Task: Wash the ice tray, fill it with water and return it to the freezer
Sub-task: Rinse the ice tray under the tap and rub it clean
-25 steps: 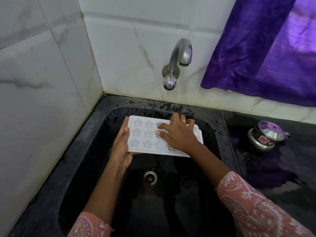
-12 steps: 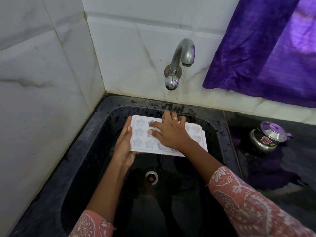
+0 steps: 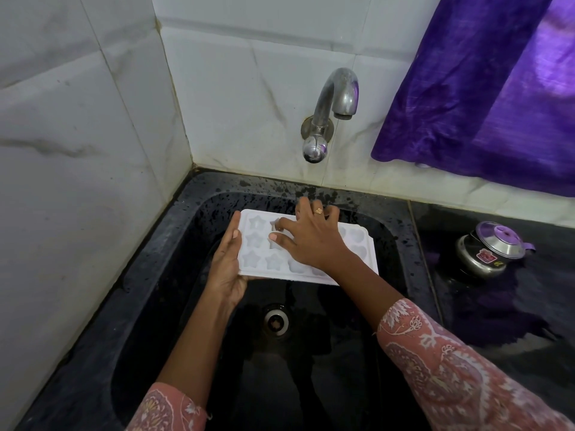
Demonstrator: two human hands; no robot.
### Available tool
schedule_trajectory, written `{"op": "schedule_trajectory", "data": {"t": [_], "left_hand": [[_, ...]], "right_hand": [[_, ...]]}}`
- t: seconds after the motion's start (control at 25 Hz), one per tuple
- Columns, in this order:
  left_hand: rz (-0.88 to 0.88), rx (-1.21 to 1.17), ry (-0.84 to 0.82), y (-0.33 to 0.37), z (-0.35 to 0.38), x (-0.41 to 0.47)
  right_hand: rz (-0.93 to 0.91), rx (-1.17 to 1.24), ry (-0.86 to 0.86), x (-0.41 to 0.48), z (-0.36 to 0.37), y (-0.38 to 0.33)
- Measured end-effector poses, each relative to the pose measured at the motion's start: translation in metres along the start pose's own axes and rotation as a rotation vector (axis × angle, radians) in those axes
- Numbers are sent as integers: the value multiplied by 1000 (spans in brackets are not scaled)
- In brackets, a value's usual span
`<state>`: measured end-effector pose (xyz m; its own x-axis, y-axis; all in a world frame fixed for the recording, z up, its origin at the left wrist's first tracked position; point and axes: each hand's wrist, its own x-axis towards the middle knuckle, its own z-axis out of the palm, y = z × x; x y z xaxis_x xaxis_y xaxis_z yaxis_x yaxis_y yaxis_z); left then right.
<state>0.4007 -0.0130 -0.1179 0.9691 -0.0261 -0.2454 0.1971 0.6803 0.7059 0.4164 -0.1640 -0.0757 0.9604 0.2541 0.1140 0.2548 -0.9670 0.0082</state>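
Note:
A white ice tray (image 3: 261, 259) with star and heart shaped cells is held level over the black sink (image 3: 174, 275). My left hand (image 3: 227, 265) holds its left end, thumb along the edge and fingers hidden beneath. My right hand (image 3: 311, 237) lies across the top of the tray, fingertips pressing into the star cells near the left, covering the middle cells. A steel tap (image 3: 329, 113) juts from the tiled wall above the tray; no water runs from it.
The sink drain (image 3: 276, 321) lies below the tray. A small steel pot with a lid (image 3: 491, 250) stands on the wet black counter at the right. A purple curtain (image 3: 485, 88) hangs above it. White marble-look tiles close off the left and back.
My right hand has slid leftward across the tray, from its middle towards the star cells. The left hand keeps its hold on the tray's left end.

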Motion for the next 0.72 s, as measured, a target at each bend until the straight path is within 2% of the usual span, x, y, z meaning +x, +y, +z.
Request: {"op": "schedule_trajectory", "data": {"t": [0.12, 0.24, 0.4, 0.56, 0.72], "left_hand": [[-2, 11, -6, 2, 1, -1], [5, 15, -10, 2, -1, 0], [19, 25, -18, 1, -3, 0], [19, 4, -16, 0, -2, 1], [31, -8, -10, 2, -4, 3]], "right_hand": [[-3, 20, 47, -1, 1, -4], [-1, 26, -13, -2, 0, -3], [0, 69, -3, -5, 3, -2], [24, 11, 105, -5, 5, -3], [18, 29, -10, -5, 2, -6]]}}
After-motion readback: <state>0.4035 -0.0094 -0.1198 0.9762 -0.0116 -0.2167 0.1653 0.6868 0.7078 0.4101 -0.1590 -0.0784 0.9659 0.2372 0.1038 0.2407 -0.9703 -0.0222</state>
